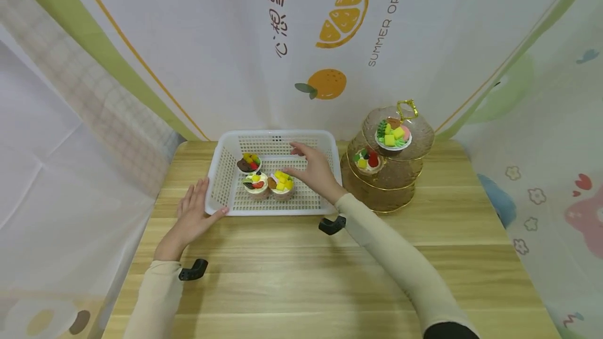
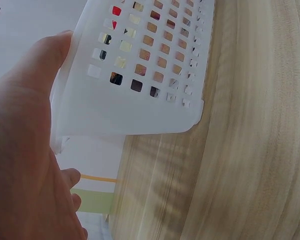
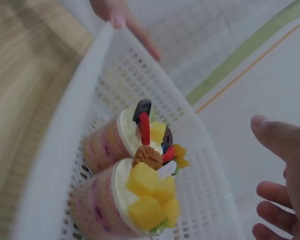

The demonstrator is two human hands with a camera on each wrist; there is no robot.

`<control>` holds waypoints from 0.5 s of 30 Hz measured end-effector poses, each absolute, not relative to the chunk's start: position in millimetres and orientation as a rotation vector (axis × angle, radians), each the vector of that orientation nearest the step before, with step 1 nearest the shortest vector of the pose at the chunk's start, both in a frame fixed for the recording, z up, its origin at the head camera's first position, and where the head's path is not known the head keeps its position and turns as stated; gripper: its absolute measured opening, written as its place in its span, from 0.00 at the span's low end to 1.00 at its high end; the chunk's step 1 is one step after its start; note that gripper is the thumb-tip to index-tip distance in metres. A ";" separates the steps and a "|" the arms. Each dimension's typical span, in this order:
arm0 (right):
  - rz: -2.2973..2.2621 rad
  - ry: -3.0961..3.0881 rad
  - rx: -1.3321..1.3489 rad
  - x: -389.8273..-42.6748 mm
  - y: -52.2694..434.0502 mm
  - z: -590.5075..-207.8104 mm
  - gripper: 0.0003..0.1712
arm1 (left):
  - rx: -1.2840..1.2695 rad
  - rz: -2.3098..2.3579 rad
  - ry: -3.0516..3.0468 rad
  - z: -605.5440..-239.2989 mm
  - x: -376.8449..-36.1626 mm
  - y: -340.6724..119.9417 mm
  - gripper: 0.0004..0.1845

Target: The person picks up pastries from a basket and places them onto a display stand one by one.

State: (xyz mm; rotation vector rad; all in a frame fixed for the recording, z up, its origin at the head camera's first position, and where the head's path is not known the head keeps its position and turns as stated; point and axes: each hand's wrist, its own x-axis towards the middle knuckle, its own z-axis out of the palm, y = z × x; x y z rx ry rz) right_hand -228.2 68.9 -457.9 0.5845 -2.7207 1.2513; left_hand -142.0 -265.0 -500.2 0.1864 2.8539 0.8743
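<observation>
A white perforated plastic basket [image 1: 273, 212] stands on the table with three toy dessert cups inside. One cup with yellow cubes and a biscuit [image 1: 281, 184] is nearest my right hand [image 1: 316, 170]. Beside it is a cup with cream and berry topping [image 1: 256, 184], and behind that a chocolate-topped cup [image 1: 248, 162]. My right hand hovers over the basket's right half, thumb and fingers apart, with nothing between them. At the basket's left front corner rests my left hand [image 1: 192, 218], its thumb on the rim, as the left wrist view also shows.
A tiered clear stand with gold rims [image 1: 391, 200] is right of the basket. Its top tier holds a dessert cup with yellow cubes and green leaves [image 1: 394, 135]; a strawberry-topped cup [image 1: 369, 161] sits on a lower tier. A printed curtain [image 1: 226, 67] hangs behind the wooden table [image 1: 282, 276].
</observation>
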 end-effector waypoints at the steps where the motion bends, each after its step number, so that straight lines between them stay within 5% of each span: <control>1: 1.251 -2.755 0.595 -235.6 63.2 -459.6 0.42 | 0.187 0.869 2.851 -500.4 -142.3 -264.5 0.56; 15: 1.225 -3.080 0.853 -310.8 3.6 -490.9 0.45 | 0.172 0.862 2.843 -501.7 -144.8 -262.5 0.56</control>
